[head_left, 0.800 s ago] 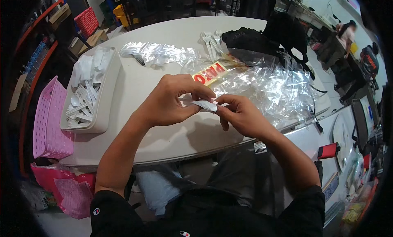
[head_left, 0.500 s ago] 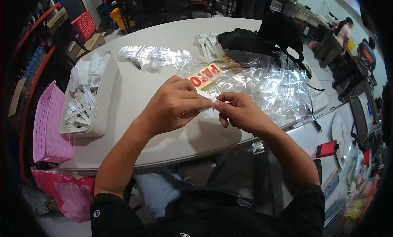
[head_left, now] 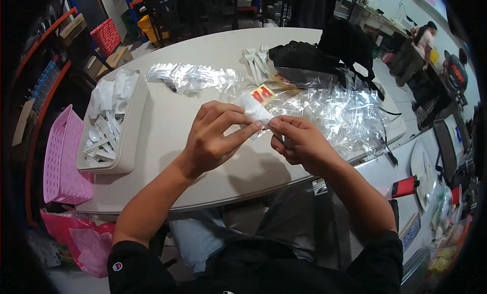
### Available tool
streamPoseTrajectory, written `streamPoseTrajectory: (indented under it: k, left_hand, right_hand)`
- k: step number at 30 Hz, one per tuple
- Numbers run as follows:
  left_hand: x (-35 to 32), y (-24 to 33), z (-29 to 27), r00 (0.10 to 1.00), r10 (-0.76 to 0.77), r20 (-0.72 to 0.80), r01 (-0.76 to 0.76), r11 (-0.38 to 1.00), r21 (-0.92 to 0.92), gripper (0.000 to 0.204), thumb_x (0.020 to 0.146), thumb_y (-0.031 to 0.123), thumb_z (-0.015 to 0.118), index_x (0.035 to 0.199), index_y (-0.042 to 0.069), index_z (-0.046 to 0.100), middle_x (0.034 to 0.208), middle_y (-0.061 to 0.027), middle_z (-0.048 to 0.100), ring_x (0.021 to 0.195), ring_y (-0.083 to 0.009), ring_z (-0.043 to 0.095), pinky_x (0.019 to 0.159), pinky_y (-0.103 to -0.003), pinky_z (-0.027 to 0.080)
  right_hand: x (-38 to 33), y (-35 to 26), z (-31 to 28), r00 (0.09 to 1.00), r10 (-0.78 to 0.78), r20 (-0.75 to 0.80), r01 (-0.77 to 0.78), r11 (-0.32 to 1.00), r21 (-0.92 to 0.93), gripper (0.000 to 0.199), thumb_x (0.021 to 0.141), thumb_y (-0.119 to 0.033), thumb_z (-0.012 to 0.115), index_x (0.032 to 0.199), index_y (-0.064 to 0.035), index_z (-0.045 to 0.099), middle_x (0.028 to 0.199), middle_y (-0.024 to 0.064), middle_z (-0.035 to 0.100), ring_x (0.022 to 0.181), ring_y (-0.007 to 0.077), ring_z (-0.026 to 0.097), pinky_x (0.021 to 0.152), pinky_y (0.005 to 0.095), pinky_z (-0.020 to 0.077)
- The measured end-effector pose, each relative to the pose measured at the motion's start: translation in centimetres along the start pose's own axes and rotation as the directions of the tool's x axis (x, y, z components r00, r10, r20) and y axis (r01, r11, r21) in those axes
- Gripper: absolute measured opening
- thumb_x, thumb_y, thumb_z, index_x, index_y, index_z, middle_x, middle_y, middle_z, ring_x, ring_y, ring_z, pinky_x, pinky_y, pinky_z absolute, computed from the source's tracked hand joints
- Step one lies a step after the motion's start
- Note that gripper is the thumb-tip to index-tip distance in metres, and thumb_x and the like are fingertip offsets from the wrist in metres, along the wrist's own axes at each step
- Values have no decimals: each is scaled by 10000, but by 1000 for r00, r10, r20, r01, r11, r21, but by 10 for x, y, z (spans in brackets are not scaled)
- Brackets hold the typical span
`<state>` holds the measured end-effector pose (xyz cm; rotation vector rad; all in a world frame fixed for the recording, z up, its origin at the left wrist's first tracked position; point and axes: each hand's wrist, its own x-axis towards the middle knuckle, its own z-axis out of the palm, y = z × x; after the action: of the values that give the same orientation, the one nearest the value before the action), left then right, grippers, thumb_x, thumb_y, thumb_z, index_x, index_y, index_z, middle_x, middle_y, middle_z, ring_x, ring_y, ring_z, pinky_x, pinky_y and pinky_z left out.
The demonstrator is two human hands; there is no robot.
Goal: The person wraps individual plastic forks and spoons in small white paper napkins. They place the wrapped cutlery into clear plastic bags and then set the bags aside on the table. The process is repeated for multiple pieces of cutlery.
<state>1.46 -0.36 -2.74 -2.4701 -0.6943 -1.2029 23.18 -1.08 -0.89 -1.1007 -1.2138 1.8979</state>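
Biggest risk here, going by how things sat, was the little white napkin packet [head_left: 255,109] slipping or tearing, because it was pinched only at its edges over the pale round surface [head_left: 167,121], with nothing under it but air. A pull that was a bit uneven between the two sides could probably have ripped the thin wrap or sent the contents down into the heap of clear plastic bags [head_left: 335,111] just behind the packet, where they'd be a pain to find. The left hand [head_left: 213,136] came in from the near side of the packet with the wrist bent up, fingers closed narrow on the packet's left end, index and thumb doing the gripping. The right hand [head_left: 299,141] was curled tight just right of the packet, fingertips clamped on its lower right corner, knuckles toward the camera; whether it held anything else inside couldn't be made out. Both forearms angled inward so the hands nearly touched under the packet. Well to the left of the packet sat a grey tray [head_left: 133,126] full of white plastic cutlery [head_left: 104,136], and farther left a pink basket [head_left: 63,162]. A black bag [head_left: 324,53] lay beyond the packet.
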Motion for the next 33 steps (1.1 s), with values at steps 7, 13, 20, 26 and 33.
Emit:
streamPoseTrajectory:
  k: [7, 13, 20, 26, 33]
  left_hand:
    - [0, 3, 12, 946, -315, -81, 269, 898, -348, 203, 690, 12, 712, 891, 38, 699, 910, -122, 656, 889, -256, 642, 830, -357, 510]
    - [-2, 15, 25, 640, -752, 157, 510, 264, -819, 54, 858, 2, 624, 895, -7, 586, 859, -66, 612, 842, -130, 604, 772, -268, 491]
    - [2, 17, 25, 512, -792, 333, 591, 44, -805, 249, 840, 18, 673, 1040, 16, 524, 946, -52, 607, 911, -120, 588, 846, -271, 484]
    - [6, 17, 18, 527, -751, 399, 568, -39, -822, 278, 860, 68, 664, 1106, -7, 558, 1032, -77, 629, 955, -138, 592, 894, -290, 471]
    - [-2, 7, 22, 493, -762, 420, 566, -86, -820, 279, 861, 94, 667, 1102, -7, 568, 1022, -85, 634, 938, -140, 605, 851, -315, 511]
  right_hand:
    - [1, 6, 8, 988, -135, -77, 136, 991, 0, 223, 964, -303, 505, 962, -84, 550, 637, -3, 558, 437, 20, 371, 391, 184, 256]
    - [5, 19, 18, 942, -325, -84, 313, 941, -126, 216, 973, -263, 494, 954, -52, 540, 654, 4, 590, 478, 15, 389, 442, 189, 298]
    - [8, 24, 20, 901, -416, -121, 390, 900, -195, 182, 979, -199, 479, 992, -23, 521, 660, 8, 583, 515, 19, 402, 483, 195, 317]
    - [9, 28, 22, 882, -454, -125, 417, 876, -244, 171, 978, -178, 479, 975, -11, 514, 690, 25, 582, 591, 50, 481, 557, 222, 381]
    - [8, 29, 25, 894, -440, -78, 389, 852, -349, 158, 977, -152, 479, 975, 2, 513, 700, 39, 584, 660, 75, 537, 618, 244, 424]
